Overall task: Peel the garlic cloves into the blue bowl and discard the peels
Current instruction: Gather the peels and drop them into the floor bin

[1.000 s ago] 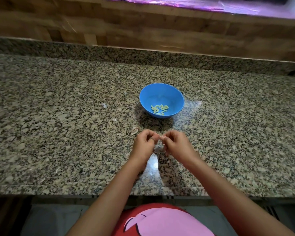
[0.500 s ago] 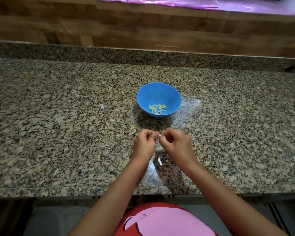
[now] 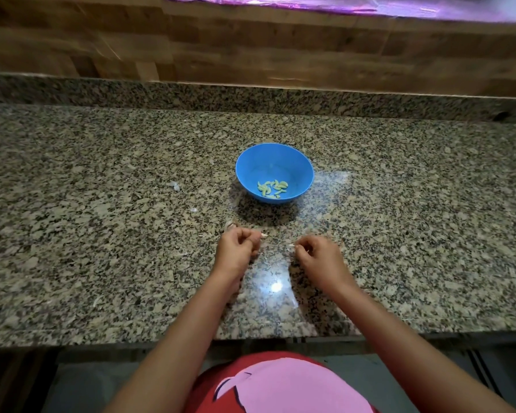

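Nearest, a red and pink shirt [image 3: 280, 389] showed below the edge of the granite counter [image 3: 399, 234], and both forearms reached out over the stone. The left hand [image 3: 239, 248] and right hand [image 3: 316, 254] hovered side by side with a clear gap between them, fingers curled in. The left hand pinched a small pale piece [image 3: 264, 235] at its fingertips, jutting toward the right. The right hand pinched a pale scrap [image 3: 291, 245] that pointed left. Both bits were too small to tell which was clove and which was skin.

A curled peel [image 3: 230, 225] lay on the counter just beyond the left hand, and another loose peel [image 3: 175, 185] lay farther off to the left.

The blue bowl [image 3: 274, 174] stood straight beyond the gap, on the far side of both hands, with the left pinch slightly nearer to it. Only bare granite and the bowl's shadow lay between, so nothing seemed to block a forward reach to drop a clove in. Several peeled cloves [image 3: 273, 188] sat in its bottom. Beyond ran a wooden wall [image 3: 251, 49].
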